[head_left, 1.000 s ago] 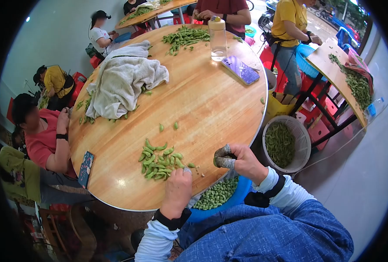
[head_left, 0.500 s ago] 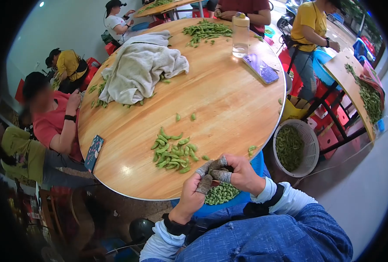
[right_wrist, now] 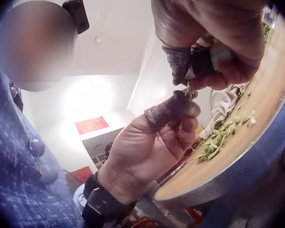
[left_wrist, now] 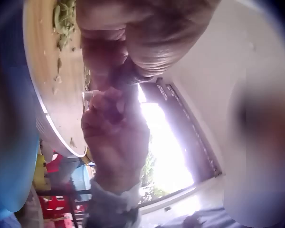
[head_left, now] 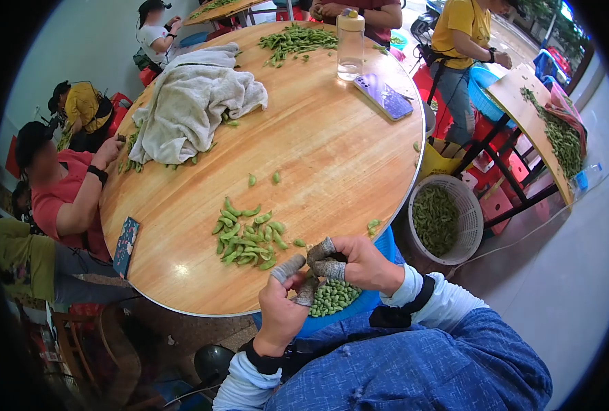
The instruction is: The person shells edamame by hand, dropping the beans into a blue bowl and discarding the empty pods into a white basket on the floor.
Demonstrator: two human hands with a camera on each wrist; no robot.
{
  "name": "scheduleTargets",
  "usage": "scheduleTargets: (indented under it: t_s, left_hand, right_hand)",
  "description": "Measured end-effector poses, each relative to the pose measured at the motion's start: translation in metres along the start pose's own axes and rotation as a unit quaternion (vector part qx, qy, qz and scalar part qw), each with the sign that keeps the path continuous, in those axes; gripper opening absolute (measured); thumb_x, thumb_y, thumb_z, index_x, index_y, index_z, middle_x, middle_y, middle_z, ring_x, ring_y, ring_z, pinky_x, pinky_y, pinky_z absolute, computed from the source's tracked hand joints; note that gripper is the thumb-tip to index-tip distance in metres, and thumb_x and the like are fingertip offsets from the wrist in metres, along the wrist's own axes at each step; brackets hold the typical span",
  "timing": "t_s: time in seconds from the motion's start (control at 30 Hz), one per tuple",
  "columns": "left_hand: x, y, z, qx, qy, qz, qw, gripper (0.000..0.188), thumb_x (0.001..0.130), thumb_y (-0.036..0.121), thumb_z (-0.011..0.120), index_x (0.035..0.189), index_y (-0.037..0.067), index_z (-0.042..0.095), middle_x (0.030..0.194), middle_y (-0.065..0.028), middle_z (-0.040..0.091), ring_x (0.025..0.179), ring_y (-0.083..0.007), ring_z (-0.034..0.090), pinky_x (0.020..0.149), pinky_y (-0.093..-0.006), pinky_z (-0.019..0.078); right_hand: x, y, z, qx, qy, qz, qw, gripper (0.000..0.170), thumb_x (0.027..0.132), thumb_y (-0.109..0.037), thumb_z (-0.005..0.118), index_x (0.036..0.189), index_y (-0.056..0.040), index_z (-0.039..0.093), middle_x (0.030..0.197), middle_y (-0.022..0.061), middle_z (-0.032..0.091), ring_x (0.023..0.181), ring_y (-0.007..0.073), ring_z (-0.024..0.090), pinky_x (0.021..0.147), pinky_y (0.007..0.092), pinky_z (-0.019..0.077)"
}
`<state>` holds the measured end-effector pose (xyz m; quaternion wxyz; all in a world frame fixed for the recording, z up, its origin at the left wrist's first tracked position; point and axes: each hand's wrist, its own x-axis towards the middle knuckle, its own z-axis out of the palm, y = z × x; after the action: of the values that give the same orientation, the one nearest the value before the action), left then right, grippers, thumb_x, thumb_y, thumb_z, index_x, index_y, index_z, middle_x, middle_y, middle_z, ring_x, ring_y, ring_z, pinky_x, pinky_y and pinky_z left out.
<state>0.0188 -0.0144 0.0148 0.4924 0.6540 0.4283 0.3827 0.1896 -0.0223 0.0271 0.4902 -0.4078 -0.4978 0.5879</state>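
Observation:
Both hands meet above the near table edge. In the head view the left hand (head_left: 282, 312) is on the left and the right hand (head_left: 366, 264) on the right, with grey coverings on thumbs and fingers. Between their fingertips the right wrist view shows a small green pod (right_wrist: 188, 93), partly hidden; left hand (right_wrist: 142, 154) and right hand (right_wrist: 216, 31) both pinch it. A pile of green pods (head_left: 246, 238) lies on the wooden table (head_left: 318, 171). Shelled green beans (head_left: 333, 299) fill a blue basin (head_left: 385, 245) below the hands.
A grey cloth (head_left: 188, 103) covers more pods at the back left. A bottle (head_left: 350, 48) and a purple phone (head_left: 384, 97) stand and lie at the back right. A patterned box (head_left: 126, 246) sits at the left edge; a white basket of pods (head_left: 465, 219) is on the floor.
My left hand has moved from the pile to the right hand, and their fingertips now meet above the basin. A small green piece at the table edge, right of the hands, has come into view.

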Motion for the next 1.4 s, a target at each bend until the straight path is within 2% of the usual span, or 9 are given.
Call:
scheduleTargets:
  t_s: [0.2, 0.4, 0.5, 0.7, 0.83, 1.03, 1.23, 1.33, 1.4]
  left_hand:
    - [0.013, 0.007, -0.019, -0.387, -0.062, -0.215, 0.895, 0.021, 0.078, -0.001, 0.058, 0.098, -0.001, 0.052, 0.083, -0.0108, 0.062, 0.070, -0.0166, 0.060, 0.062, -0.0265, 0.0487]
    - [0.010, -0.002, -0.015, -0.453, -0.054, -0.215, 0.864, 0.025, 0.078, -0.002, 0.059, 0.101, -0.002, 0.052, 0.094, -0.0119, 0.059, 0.078, -0.0167, 0.059, 0.074, -0.0284, 0.0484]
    - [0.007, -0.007, -0.006, -0.217, 0.020, -0.071, 0.973, 0.028, 0.077, -0.001, 0.061, 0.104, -0.002, 0.052, 0.096, -0.0113, 0.059, 0.080, -0.0148, 0.058, 0.073, -0.0274, 0.0478]
    - [0.005, -0.014, -0.015, 0.007, 0.012, -0.027, 1.000, 0.022, 0.077, 0.002, 0.062, 0.098, 0.000, 0.057, 0.081, -0.0081, 0.062, 0.079, -0.0129, 0.059, 0.069, -0.0255, 0.0470]
    - [0.026, -0.003, -0.040, 0.253, 0.025, 0.069, 0.965, 0.015, 0.074, 0.005, 0.062, 0.089, 0.000, 0.060, 0.074, -0.0131, 0.060, 0.073, -0.0235, 0.059, 0.064, -0.0312, 0.0461]
    - [0.062, 0.006, -0.024, 0.517, -0.025, 0.080, 0.852, 0.017, 0.073, 0.019, 0.061, 0.068, 0.003, 0.056, 0.070, -0.0138, 0.058, 0.067, -0.0306, 0.057, 0.057, -0.0393, 0.0435]
    - [0.076, -0.004, -0.020, 0.554, -0.064, 0.077, 0.826, 0.008, 0.068, 0.011, 0.057, 0.065, 0.003, 0.054, 0.063, -0.0146, 0.057, 0.060, -0.0328, 0.057, 0.053, -0.0420, 0.0433]
    - [0.071, 0.000, -0.023, 0.510, -0.021, 0.116, 0.852, 0.009, 0.068, 0.009, 0.060, 0.067, 0.001, 0.056, 0.062, -0.0139, 0.057, 0.057, -0.0267, 0.059, 0.052, -0.0384, 0.0448]
    - [0.067, -0.002, -0.028, 0.322, -0.019, 0.024, 0.946, 0.008, 0.069, 0.007, 0.062, 0.071, 0.001, 0.057, 0.062, -0.0117, 0.058, 0.055, -0.0208, 0.058, 0.050, -0.0333, 0.0448]
  right_hand:
    - [0.000, -0.001, -0.003, -0.050, -0.014, -0.031, 0.998, 0.012, 0.080, -0.007, 0.059, 0.088, 0.0020, 0.058, 0.079, 0.0052, 0.062, 0.075, 0.0094, 0.054, 0.068, 0.0244, 0.0445]
    - [0.003, -0.002, 0.004, -0.088, 0.022, -0.058, 0.994, 0.012, 0.080, -0.006, 0.058, 0.089, 0.0017, 0.058, 0.077, 0.0060, 0.062, 0.073, 0.0097, 0.055, 0.067, 0.0249, 0.0449]
    - [0.002, 0.000, 0.006, -0.044, 0.028, -0.015, 0.999, 0.013, 0.080, -0.006, 0.058, 0.090, 0.0016, 0.058, 0.077, 0.0068, 0.062, 0.074, 0.0099, 0.055, 0.066, 0.0249, 0.0453]
    - [-0.007, -0.004, -0.032, -0.165, 0.038, -0.024, 0.985, 0.015, 0.079, -0.005, 0.058, 0.092, 0.0019, 0.059, 0.078, 0.0066, 0.062, 0.074, 0.0109, 0.057, 0.067, 0.0252, 0.0462]
    - [-0.015, -0.025, -0.066, -0.345, 0.194, 0.025, 0.918, 0.014, 0.078, -0.005, 0.060, 0.090, 0.0025, 0.059, 0.071, 0.0075, 0.058, 0.070, 0.0112, 0.056, 0.062, 0.0263, 0.0460]
    - [-0.018, -0.007, -0.058, -0.229, 0.163, -0.032, 0.959, 0.014, 0.077, -0.002, 0.059, 0.090, 0.0027, 0.059, 0.076, 0.0101, 0.061, 0.071, 0.0131, 0.058, 0.065, 0.0270, 0.0469]
    - [-0.010, -0.002, -0.035, -0.272, 0.063, -0.095, 0.956, 0.016, 0.075, -0.004, 0.061, 0.091, 0.0004, 0.059, 0.079, 0.0143, 0.059, 0.074, 0.0258, 0.059, 0.065, 0.0316, 0.0470]
    - [-0.006, 0.008, -0.014, -0.360, -0.033, -0.162, 0.918, 0.017, 0.073, -0.005, 0.061, 0.091, -0.0013, 0.060, 0.079, 0.0147, 0.056, 0.074, 0.0317, 0.055, 0.064, 0.0353, 0.0456]
    - [-0.002, 0.020, -0.003, -0.410, -0.074, -0.193, 0.888, 0.018, 0.073, -0.005, 0.061, 0.090, -0.0026, 0.060, 0.078, 0.0142, 0.054, 0.073, 0.0334, 0.053, 0.064, 0.0370, 0.0444]
